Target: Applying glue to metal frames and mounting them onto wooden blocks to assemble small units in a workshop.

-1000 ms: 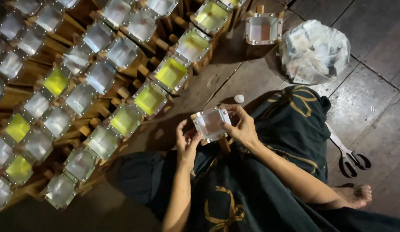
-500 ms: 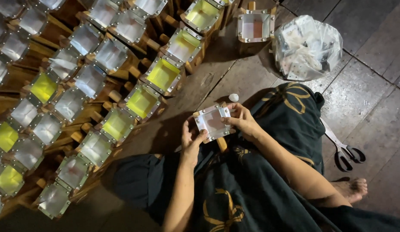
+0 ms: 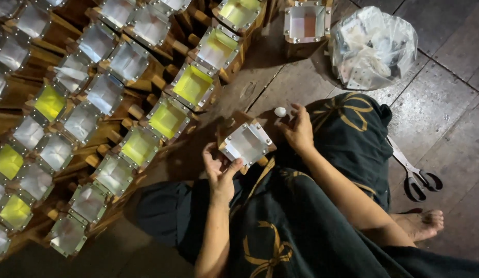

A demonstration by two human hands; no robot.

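Here the left hand [image 3: 219,172] grips a small wooden box with a metal-framed window [image 3: 247,143] at its lower left corner, fingers closed around it, window tilted up toward the viewer, mid-frame above the dark patterned skirt [image 3: 301,226]. The right hand [image 3: 298,128], loosely curled and holding nothing, rests just right of the box; a small white pellet [image 3: 280,111] lies just upper left of its fingertips, nearer it than the left. Rows of similar boxes [image 3: 147,103] fill the upper left. A plastic bag of metal parts [image 3: 373,46] sits upper right, scissors [image 3: 414,175] at the right.
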